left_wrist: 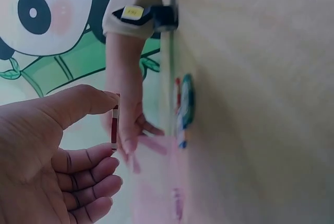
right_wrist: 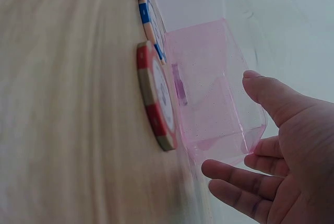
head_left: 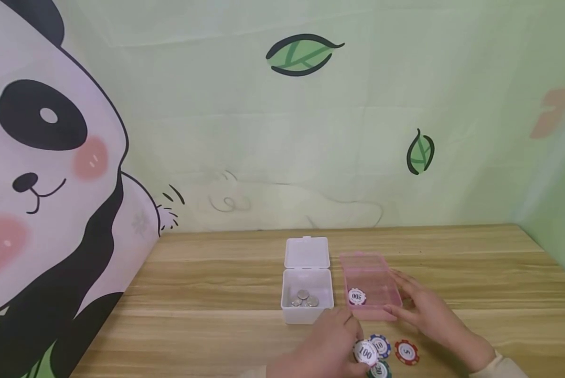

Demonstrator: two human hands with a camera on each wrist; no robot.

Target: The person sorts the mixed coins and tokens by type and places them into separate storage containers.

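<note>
In the head view my left hand (head_left: pixel 327 338) pinches a white-faced poker chip marked 100 (head_left: pixel 366 353) above the table. Seen edge-on in the left wrist view, the same chip (left_wrist: pixel 115 122) shows dark red and white between thumb and index finger. My right hand (head_left: pixel 435 315) holds the right side of a pink see-through box (head_left: pixel 374 313), thumb at its front corner. One chip marked 500 (head_left: pixel 356 296) lies inside that box. In front of it are a blue chip marked 10 (head_left: pixel 380 345), a green chip marked 20 (head_left: pixel 379 369) and a red chip marked 5 (head_left: pixel 407 352).
Left of the pink box stands a white box (head_left: pixel 306 315), its lid (head_left: pixel 307 252) tipped back, with several silver coins (head_left: pixel 303 295) inside. Both boxes rest on a wood-grain table (head_left: pixel 206 304). A green printed cloth (head_left: pixel 216 131) hangs behind the table.
</note>
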